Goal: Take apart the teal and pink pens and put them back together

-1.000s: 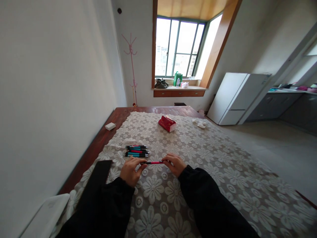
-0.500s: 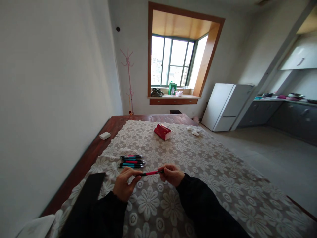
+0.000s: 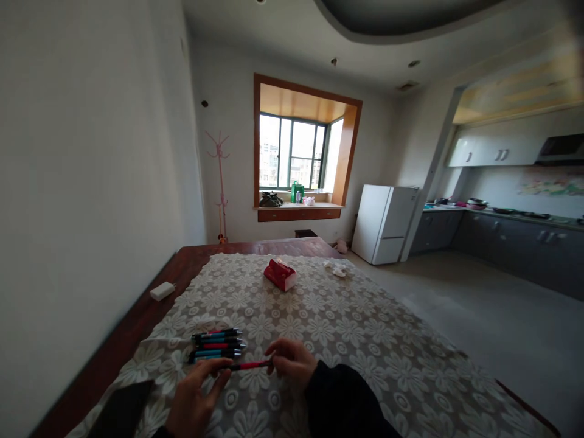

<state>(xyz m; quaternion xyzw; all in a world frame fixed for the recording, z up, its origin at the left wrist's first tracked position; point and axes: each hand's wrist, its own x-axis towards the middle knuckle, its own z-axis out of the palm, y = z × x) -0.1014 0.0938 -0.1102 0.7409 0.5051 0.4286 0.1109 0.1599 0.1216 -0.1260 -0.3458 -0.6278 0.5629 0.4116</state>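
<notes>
We find a red pen (image 3: 249, 365) held level just above the bench (image 3: 137, 322), right hand (image 3: 292, 362) fingers pinched on its right end, left hand (image 3: 194, 404) fingers closed on its left end. A bundle of pens (image 3: 216, 345) lies just beyond on the lace cloth (image 3: 365, 340).

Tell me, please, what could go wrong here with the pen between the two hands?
1. The left hand and right hand hold the pink pen only at its ends with fingertips, so it may slip and fall.
2. The pen pile lies just beyond it on the cloth; a dropped pen or a reaching hand might scatter the pile.
</notes>
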